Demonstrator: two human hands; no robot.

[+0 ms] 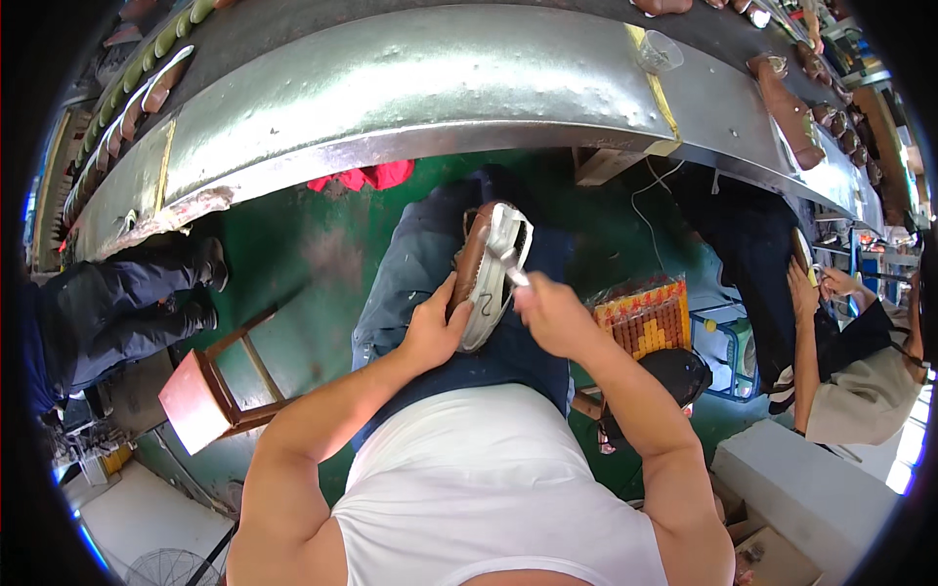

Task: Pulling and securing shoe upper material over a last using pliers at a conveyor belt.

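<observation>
A shoe upper (477, 264), brown along one side with a pale grey-white underside, rests over my lap on blue trousers. It is pulled over a form, and its narrower end points away from me. My left hand (437, 327) is closed around its near left side, with the thumb on top. In my right hand (554, 314) is a short silver metal tool (512, 266), whose head meets the pale underside. Blur and my fingers hide the tool's handle, so its exact kind is unclear.
A metal-edged workbench (420, 83) spans the far side, with rows of shoes (147, 93) at left, brown shoe parts (789, 112) at right and a clear plastic cup (660, 51). A wooden stool (210, 400) stands left. Co-workers sit or stand on both sides; a beaded seat mat (645, 317) lies right.
</observation>
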